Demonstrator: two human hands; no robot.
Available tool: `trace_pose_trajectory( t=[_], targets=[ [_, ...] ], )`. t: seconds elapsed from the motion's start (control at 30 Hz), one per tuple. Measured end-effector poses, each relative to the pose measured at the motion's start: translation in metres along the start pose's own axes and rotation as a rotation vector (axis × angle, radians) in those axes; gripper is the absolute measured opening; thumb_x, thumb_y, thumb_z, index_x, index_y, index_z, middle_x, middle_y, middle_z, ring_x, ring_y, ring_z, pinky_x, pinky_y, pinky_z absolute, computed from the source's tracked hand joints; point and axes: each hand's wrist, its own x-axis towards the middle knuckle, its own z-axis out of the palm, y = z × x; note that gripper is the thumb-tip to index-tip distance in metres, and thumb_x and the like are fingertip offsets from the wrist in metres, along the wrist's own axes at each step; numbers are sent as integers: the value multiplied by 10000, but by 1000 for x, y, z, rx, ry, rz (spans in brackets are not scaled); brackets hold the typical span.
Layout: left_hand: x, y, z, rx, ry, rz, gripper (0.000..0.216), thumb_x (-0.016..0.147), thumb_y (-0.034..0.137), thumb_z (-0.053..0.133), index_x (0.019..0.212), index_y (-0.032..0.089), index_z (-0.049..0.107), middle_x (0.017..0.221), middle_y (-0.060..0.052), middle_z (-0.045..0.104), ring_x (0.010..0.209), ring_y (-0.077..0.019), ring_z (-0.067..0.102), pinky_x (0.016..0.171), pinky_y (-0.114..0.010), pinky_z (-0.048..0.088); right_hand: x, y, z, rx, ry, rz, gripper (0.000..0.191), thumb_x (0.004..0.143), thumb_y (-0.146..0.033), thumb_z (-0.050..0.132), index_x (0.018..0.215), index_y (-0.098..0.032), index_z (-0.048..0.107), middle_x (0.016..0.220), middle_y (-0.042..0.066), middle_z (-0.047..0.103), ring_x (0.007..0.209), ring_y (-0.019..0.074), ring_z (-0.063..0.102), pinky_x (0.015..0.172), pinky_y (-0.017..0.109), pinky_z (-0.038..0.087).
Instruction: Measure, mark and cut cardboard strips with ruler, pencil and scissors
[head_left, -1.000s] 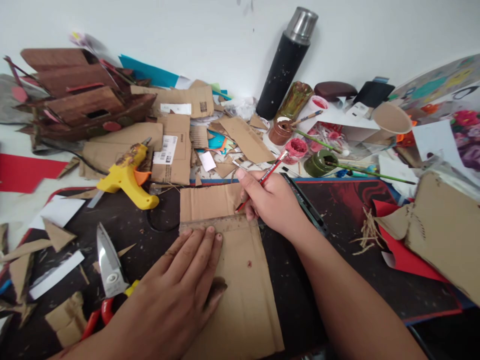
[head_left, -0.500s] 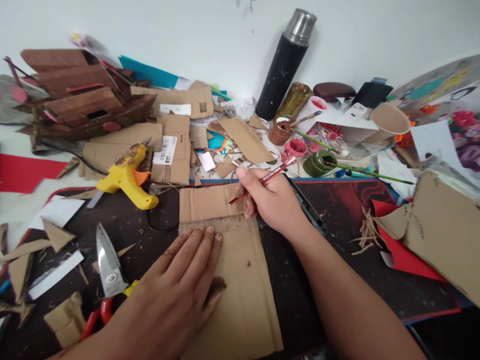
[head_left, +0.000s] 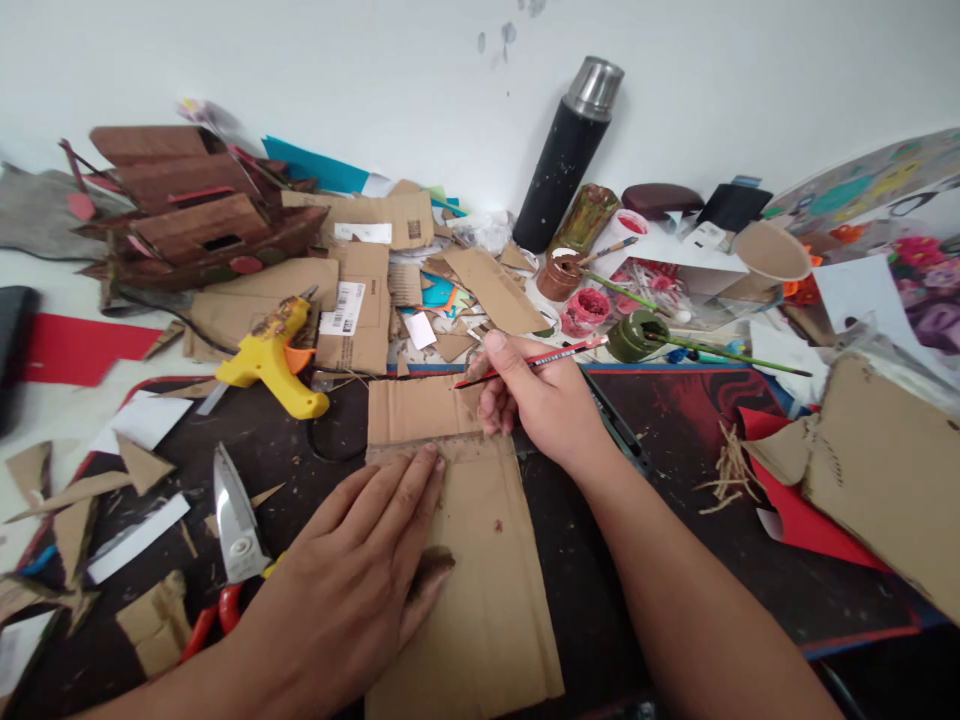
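Note:
A piece of brown corrugated cardboard (head_left: 487, 560) lies in front of me, creased lengthwise. My left hand (head_left: 360, 560) rests flat on it, fingers stretched out and together. Its fingertips press on a see-through strip (head_left: 476, 447), apparently a ruler, lying across the cardboard. My right hand (head_left: 536, 400) pinches a red and black pencil (head_left: 536, 361) above the strip. The pencil's dark tip is over the upper part of the cardboard; whether it touches is hard to tell. Scissors (head_left: 238, 540) with red and yellow handles lie partly hidden beyond my left wrist.
A yellow glue gun (head_left: 274, 365) lies at the upper left, before a brown model ship (head_left: 202, 215). Paint jars (head_left: 585, 312) with brushes and a black flask (head_left: 566, 160) stand at the back. Cardboard scraps (head_left: 75, 530) litter the left; a cardboard piece (head_left: 885, 470) lies right.
The pencil has tipped to a flatter angle, and its tip has shifted slightly up the cardboard. My left hand stays pressed in place. The whole view has shifted a little.

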Motion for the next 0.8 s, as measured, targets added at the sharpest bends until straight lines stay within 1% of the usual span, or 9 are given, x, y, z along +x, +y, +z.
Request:
trace_pose_trajectory(
  t=[0.23,0.33,0.5,0.67,0.8],
  targets=[
    [-1,1,1,31,-18,4,638,1197,414,292,1405,-5,725,1489,-203,725,1292,-329,669,1131,-480,419,1,1,1,-14,70,-28,652,883,-843,727,829,-193,704,518,-23,639,402,120,607,370,193,428],
    [-2,1,1,38,-22,1,632,1193,417,299,1412,3,723,1495,-196,723,1308,-324,656,1143,-478,413,1,3,3,-27,87,-45,647,888,-838,728,831,-194,708,519,-21,641,404,121,602,376,197,428],
    [-4,1,2,40,-19,3,586,1177,399,350,1426,10,710,1506,-191,717,1305,-321,653,1155,-477,412,-2,4,5,-37,76,-54,616,928,-806,712,834,-197,709,515,-24,637,411,121,599,395,202,438],
    [-6,1,3,48,-13,3,540,1139,384,435,1433,20,703,1501,-199,716,1316,-322,652,1166,-474,415,-2,4,8,-13,111,-64,612,910,-799,741,829,-193,713,506,-28,628,406,121,598,390,202,432],
    [-6,1,3,42,-21,1,536,1116,379,478,1446,16,695,1516,-213,701,1331,-329,646,1172,-476,421,-2,5,10,-17,117,-64,618,919,-810,721,812,-201,708,496,-33,607,406,122,592,383,204,429]
  ],
)
